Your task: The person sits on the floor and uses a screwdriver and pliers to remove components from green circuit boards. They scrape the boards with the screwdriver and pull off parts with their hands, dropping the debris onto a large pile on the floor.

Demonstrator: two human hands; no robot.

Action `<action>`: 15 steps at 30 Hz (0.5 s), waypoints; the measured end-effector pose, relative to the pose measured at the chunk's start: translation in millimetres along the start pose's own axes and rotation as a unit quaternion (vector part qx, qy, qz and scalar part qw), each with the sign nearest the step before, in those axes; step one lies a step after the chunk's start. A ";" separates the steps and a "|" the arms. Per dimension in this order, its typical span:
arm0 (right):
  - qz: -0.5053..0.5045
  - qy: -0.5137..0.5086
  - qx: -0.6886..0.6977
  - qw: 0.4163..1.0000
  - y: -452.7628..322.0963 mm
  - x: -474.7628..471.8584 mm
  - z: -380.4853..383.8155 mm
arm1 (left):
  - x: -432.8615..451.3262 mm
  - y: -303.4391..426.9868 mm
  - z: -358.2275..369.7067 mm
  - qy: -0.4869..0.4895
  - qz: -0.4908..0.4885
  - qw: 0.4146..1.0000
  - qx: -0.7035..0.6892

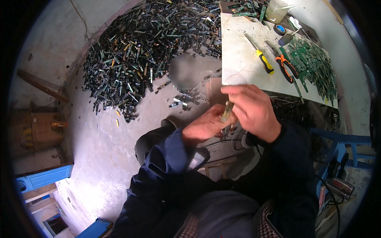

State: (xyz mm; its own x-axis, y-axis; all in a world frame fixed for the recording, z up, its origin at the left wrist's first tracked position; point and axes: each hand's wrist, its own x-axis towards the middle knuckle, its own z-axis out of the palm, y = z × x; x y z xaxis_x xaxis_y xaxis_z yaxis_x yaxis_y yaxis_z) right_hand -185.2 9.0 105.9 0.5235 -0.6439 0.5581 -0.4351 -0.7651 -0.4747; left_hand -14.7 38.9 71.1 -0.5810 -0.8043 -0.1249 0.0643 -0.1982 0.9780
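A small narrow strip [227, 111], brownish green and blurred, is held between both of my hands. My left hand [204, 123] grips its lower part from the left. From the right, my right hand [253, 111] has its thumb and bent fingers on the upper part. Those fingers hide much of the strip, so its exact kind cannot be told. Both hands are in front of the near left corner of a white worktop [238, 56]. On it lie a yellow-and-black-handled tool [263, 61] with a slim blade and pliers [284, 64] with orange-and-black grips.
Green circuit board strips [320, 67] are heaped on the worktop's right side, near blue tape [279, 29], a dark-handled tool [286, 39] and a plastic cup [276, 12]. A large pile of dark narrow strips [140, 53] covers the floor ahead. A blue frame [339, 139] stands right.
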 end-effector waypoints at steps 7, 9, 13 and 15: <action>0.292 0.041 0.237 0.926 29.7 -5.1 4.3 | 6.4 0.4 -13.0 -0.088 -0.098 0.982 -0.136; 0.093 0.002 0.085 0.992 16.6 -2.8 3.6 | 0.5 -6.7 -4.5 -0.017 -0.120 0.989 -0.083; 0.310 -0.094 0.172 0.930 32.5 -6.0 -10.3 | 5.9 -14.4 -16.0 -0.079 -0.117 0.982 -0.124; 0.366 -0.018 0.294 0.883 45.4 -3.0 -3.5 | 8.6 5.0 -11.1 -0.028 -0.144 0.982 -0.117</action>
State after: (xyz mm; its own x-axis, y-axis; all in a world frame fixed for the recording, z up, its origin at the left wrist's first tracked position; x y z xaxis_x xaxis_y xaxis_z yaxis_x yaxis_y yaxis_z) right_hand -209.1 -23.8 85.0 0.2865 -0.9561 -0.0613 -0.2169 -0.0024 -0.9762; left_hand -10.3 24.8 73.0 -0.6465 -0.6649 -0.3741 0.0724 -0.5416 0.8375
